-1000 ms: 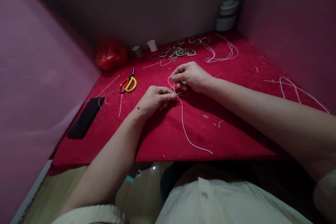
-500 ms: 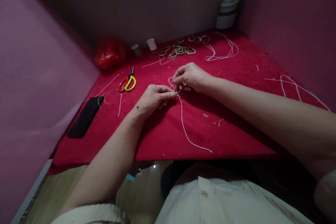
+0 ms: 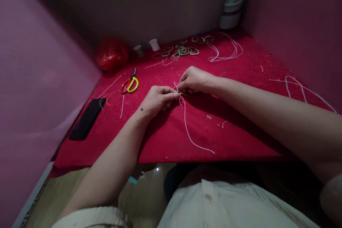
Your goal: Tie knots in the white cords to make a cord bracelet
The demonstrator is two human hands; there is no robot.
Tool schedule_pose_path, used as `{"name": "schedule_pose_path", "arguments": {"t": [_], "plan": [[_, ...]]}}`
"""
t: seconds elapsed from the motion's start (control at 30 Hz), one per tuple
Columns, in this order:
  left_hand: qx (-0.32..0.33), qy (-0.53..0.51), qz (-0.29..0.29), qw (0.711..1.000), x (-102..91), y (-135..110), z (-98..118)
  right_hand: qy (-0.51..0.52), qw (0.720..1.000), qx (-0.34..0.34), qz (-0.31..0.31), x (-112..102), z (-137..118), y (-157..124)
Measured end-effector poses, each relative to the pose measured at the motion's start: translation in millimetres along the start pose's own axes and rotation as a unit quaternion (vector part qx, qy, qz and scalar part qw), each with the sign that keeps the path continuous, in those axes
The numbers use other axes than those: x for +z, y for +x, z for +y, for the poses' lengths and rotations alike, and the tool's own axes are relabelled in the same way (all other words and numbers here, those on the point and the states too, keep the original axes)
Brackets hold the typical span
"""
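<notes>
Above the red cloth [image 3: 240,139], my left hand [image 3: 161,99] pinches a small crossing of thin cords between thumb and forefinger. A white cord [image 3: 186,123] runs from that crossing toward the front edge of the table, curving right at its tail. My right hand [image 3: 193,79] is closed just to the right and slightly farther back, its fingertips pinching the white cord close to the left fingertips. A small white loop stands up between the two hands. The exact form of the knot is too small to make out, and the fingers hide part of it.
Scissors [image 3: 130,83] with red and yellow handles and a black phone [image 3: 87,119] lie at left. Behind are a red plastic bag [image 3: 111,55], two spools, several braided cord rings [image 3: 184,50] and a white container [image 3: 231,12]. Loose white cord [image 3: 301,87] lies right.
My right hand has come down and closer to my left fingertips, and the white loop between them has become smaller. My left hand has stayed nearly in place.
</notes>
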State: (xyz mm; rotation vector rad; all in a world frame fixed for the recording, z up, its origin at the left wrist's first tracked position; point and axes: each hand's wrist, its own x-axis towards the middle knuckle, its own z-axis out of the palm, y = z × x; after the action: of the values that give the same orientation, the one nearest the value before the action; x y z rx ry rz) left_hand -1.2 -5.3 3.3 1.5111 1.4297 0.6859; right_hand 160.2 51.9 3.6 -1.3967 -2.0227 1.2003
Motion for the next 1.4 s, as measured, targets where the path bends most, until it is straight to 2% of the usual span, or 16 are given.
{"name": "schedule_pose_path", "arguments": {"t": [0.2,0.33,0.5,0.57,0.67,0.8,0.87,0.93,1.0,1.07,1.13,1.2,1.27,1.4], "plan": [[-0.008,0.044,0.021,0.999,6.5,1.3,0.2,-0.112,0.982,-0.15,0.014,-0.4,7.7,-1.8],[0.026,0.091,0.024,0.995,8.3,4.7,-3.1,-0.156,0.97,-0.185,0.002,-1.4,14.1,-5.4],[0.045,0.107,0.027,0.993,8.7,5.5,-5.1,-0.191,0.952,-0.224,0.087,-5.5,18.8,-15.6],[0.047,0.106,0.026,0.993,8.9,4.5,-4.1,-0.201,0.935,-0.277,0.087,-6.7,19.9,-23.6],[0.044,0.105,0.026,0.993,8.9,2.8,-1.3,-0.261,0.901,-0.343,0.044,-6.1,20.0,-36.2],[0.033,0.111,0.025,0.993,8.4,2.7,1.2,-0.4,0.844,-0.356,-0.021,-0.9,18.6,-43.6],[0.035,0.111,0.025,0.993,8.2,3.7,0.6,-0.426,0.832,-0.356,-0.026,1.9,20.3,-41.6],[0.037,0.107,0.024,0.993,8.1,4.9,-0.9,-0.405,0.844,-0.351,-0.008,2.6,24.1,-37.5],[0.037,0.097,0.019,0.994,8.1,5.8,-2.5,-0.329,0.88,-0.342,0.014,-0.2,27.7,-33.6],[0.034,0.085,0.011,0.996,7.9,6.0,-3.4,-0.19,0.924,-0.332,0.025,-6.7,28.5,-32.0],[0.03,0.08,0.006,0.996,7.5,5.5,-3.3,-0.03,0.951,-0.309,0.011,-14.9,25.9,-33.4],[0.021,0.08,0.003,0.997,6.8,4.6,-2.3,0.09,0.961,-0.262,-0.015,-22.0,22.4,-36.3],[0.01,0.076,0.0,0.997,6.0,3.8,-1.1,0.153,0.964,-0.217,-0.031,-26.1,21.1,-37.9],[-0.006,0.056,-0.009,0.998,3.9,3.4,-0.6,0.139,0.977,-0.163,-0.024,-26.9,29.2,-32.1]]}}
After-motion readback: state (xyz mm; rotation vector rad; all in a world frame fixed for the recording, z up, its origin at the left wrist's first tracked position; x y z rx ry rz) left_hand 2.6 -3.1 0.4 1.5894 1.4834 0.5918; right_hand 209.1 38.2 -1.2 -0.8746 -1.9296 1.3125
